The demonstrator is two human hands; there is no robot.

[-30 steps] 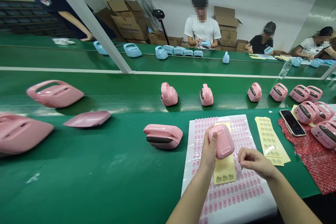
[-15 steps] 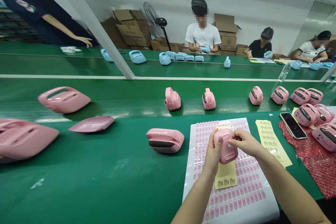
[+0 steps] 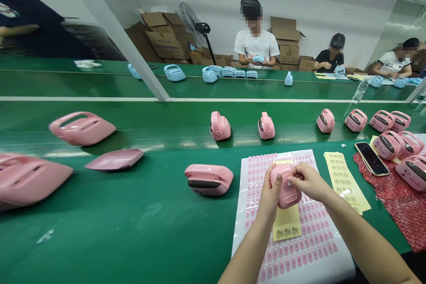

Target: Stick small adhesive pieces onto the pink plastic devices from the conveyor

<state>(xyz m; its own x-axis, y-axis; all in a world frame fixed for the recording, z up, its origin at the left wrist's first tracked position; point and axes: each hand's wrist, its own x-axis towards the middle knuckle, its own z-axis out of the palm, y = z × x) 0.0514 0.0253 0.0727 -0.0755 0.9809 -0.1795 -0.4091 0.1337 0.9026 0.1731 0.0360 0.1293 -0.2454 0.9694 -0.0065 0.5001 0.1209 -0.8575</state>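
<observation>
My left hand (image 3: 270, 195) grips a small pink plastic casing (image 3: 286, 186) from its left side, thumb on its face. My right hand (image 3: 308, 180) is pinched against the casing's upper right face, fingers pressed together. Both hover over a white sheet of pink stickers (image 3: 293, 239) with a small yellow sticker strip (image 3: 286, 227) lying on it. Another pink casing (image 3: 208, 179) lies on the green bench just left of the sheet.
Several pink casings (image 3: 220, 126) stand along the green conveyor (image 3: 133, 124); more cluster at the right near a phone (image 3: 372, 158) and red bubble wrap (image 3: 404, 213). Yellow sticker sheets (image 3: 346, 181) lie right of the white sheet. Other people work with blue casings (image 3: 174, 72) across the line.
My right hand rose from the sticker sheet to the casing's face and now presses there. The left hand keeps holding the casing in almost the same place.
</observation>
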